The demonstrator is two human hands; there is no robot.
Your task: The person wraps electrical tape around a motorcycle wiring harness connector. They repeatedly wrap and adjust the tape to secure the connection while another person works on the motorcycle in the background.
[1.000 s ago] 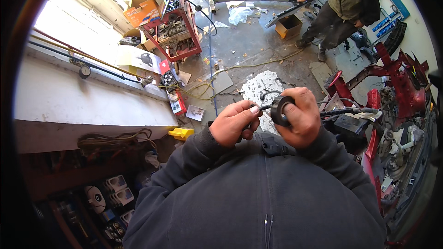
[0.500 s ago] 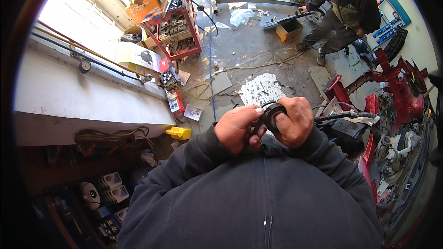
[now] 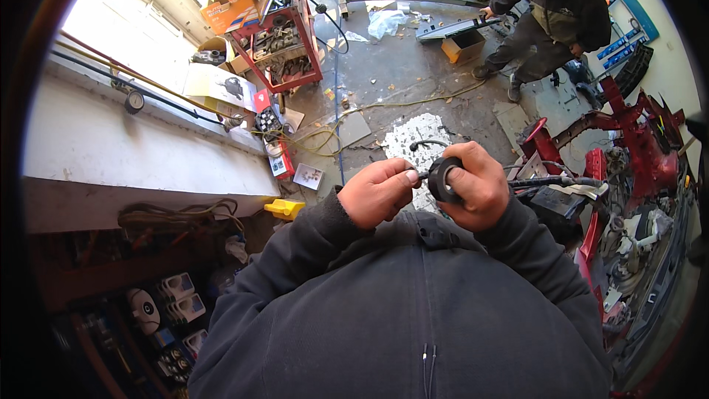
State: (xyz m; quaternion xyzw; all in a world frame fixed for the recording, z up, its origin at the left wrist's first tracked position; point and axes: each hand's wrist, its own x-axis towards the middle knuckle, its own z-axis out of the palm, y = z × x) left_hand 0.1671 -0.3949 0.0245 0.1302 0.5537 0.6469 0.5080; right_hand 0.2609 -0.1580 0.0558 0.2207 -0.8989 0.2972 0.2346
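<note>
My right hand (image 3: 480, 191) is closed around a roll of black tape (image 3: 444, 180), its thumb by the roll's hole. To its left, my left hand (image 3: 378, 193) pinches a thin black cable (image 3: 423, 175) between thumb and forefinger, close against the roll. A loose end of black cable (image 3: 430, 142) curls up beyond the roll and ends in a small dark tip. Both hands are in front of my chest, above the floor. Where the cable passes behind the roll and fingers is hidden.
Red car-body parts (image 3: 641, 149) and a black wrapped wiring harness (image 3: 554, 182) are at right. A red tool cart (image 3: 304, 48) stands far left, near a white ledge (image 3: 148, 151). A co-worker (image 3: 550, 22) bends by an open box (image 3: 464, 46). A hose (image 3: 413, 106) crosses the floor.
My left fingers have uncurled from beside the roll into a pinch on the cable. The cable's loose end now shows beyond the roll. My right hand keeps the tape roll, shifted slightly.
</note>
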